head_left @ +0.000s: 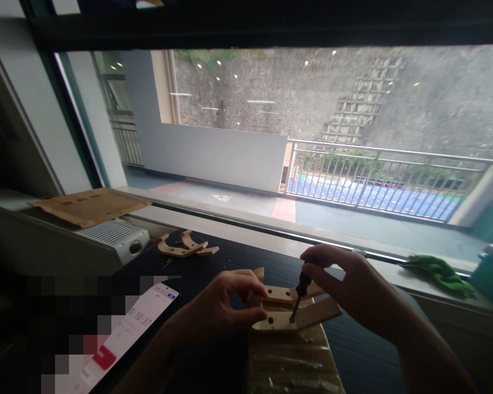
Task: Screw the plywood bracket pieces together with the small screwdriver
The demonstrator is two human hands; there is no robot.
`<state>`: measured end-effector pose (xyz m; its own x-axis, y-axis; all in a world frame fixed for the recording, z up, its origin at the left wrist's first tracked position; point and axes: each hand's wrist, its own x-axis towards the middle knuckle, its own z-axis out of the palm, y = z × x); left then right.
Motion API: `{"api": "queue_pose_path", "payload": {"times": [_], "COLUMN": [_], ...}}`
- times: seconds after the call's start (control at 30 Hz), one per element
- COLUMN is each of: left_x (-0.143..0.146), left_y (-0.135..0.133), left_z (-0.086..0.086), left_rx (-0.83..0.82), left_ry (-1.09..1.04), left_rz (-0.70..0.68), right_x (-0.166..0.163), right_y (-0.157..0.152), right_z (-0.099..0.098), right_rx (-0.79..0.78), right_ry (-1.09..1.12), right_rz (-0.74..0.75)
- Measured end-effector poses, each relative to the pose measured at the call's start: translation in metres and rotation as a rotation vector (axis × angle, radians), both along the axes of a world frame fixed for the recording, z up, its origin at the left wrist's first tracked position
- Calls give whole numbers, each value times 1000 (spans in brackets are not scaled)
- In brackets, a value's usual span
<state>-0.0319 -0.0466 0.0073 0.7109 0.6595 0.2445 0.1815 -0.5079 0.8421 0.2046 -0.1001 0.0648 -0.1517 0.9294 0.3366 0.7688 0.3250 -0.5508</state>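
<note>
My left hand (222, 306) grips a small assembly of light wooden pieces (308, 316), thumb and fingers pinched on its left end. My right hand (345, 287) is closed around a short black screwdriver (299, 293), whose tip stands on a hole in the front wooden piece. The assembly rests over a flat wooden board (291, 361) wrapped in clear film on the dark table (213, 262).
Several curved wooden parts (183, 246) lie further back on the table. A phone showing a timer (127, 334) lies at the left. A white device (115, 238) under cardboard (88, 205) sits at the left; a green cloth (435, 271) lies on the window sill.
</note>
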Motion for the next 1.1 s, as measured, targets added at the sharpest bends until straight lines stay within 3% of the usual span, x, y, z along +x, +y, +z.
{"api": "queue_pose_path", "payload": {"times": [0.23, 0.6, 0.87, 1.1], "left_x": [2, 4, 2, 5], "left_y": [1, 2, 2, -4], "left_z": [-4, -6, -11, -7], "left_rx": [35, 66, -38, -19], "left_ry": [-61, -69, 9, 57], "left_rz": [-10, 2, 63, 86], "right_x": [-6, 0, -7, -3], "right_y": [-5, 8, -4, 9], "right_z": [-2, -4, 1, -7], "right_rx": [9, 16, -37, -48], "right_ry": [51, 4, 41, 8], "right_rz": [92, 0, 158, 40]}}
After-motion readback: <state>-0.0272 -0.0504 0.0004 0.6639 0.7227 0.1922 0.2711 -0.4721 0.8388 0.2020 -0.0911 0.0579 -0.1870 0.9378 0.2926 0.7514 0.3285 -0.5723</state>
